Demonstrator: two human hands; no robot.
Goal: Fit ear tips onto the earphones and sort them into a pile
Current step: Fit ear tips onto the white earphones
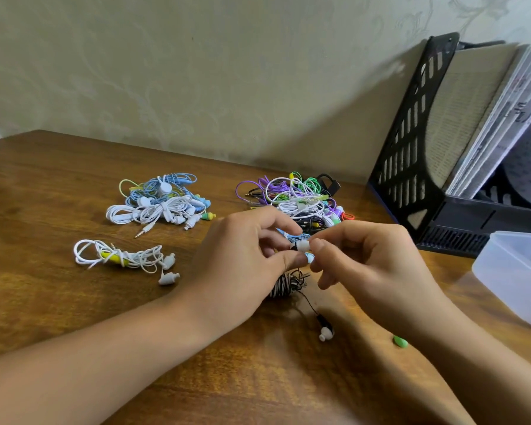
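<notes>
Wooden desk (74, 185): left hand (242, 256), right hand (371, 265) raised, fingertips together pinching white ear tip (302, 246).

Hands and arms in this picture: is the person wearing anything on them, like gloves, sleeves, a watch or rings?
Nothing shows. The left hand and right hand are bare, with no gloves and no rings to be seen. Both forearms are bare down to the edge of the picture: no sleeves, watch or bracelet in view. The fingernails look short and unpainted.

Tip I pinch (303, 246): white.
Wound cord below my fingers (284, 285): black-and-white stripes.
Loose tip (399, 341): green.
Desk (59, 185): brown woodgrain.
</notes>
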